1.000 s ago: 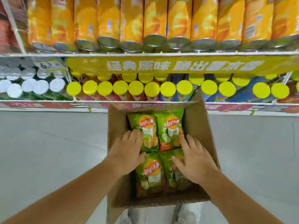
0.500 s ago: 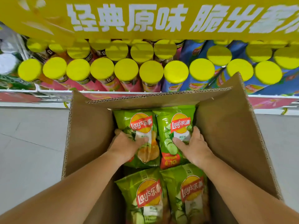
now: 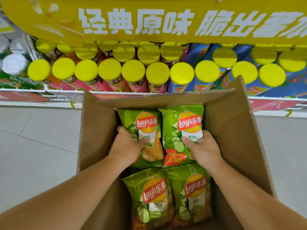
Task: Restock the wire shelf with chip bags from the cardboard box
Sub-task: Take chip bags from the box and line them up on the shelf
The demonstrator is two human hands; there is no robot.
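Observation:
An open cardboard box (image 3: 232, 123) stands on the floor below me, holding several green chip bags. My left hand (image 3: 127, 146) grips the far left chip bag (image 3: 146, 123) by its left edge, thumb across the front. My right hand (image 3: 203, 149) grips the far right chip bag (image 3: 182, 123) at its right side, thumb on the white label. Two more green bags, near left (image 3: 152, 193) and near right (image 3: 194, 190), lie closer to me in the box. The wire shelf (image 3: 64, 92) runs just beyond the box.
Tall chip cans with yellow lids (image 3: 132, 72) fill the shelf behind the box, pink ones left and blue ones right. A yellow banner (image 3: 149, 20) with white characters hangs above them. Grey floor tiles (image 3: 36, 146) lie on both sides of the box.
My head has come down closer to the box. Both hands moved from the near bags to the two far bags and closed on them.

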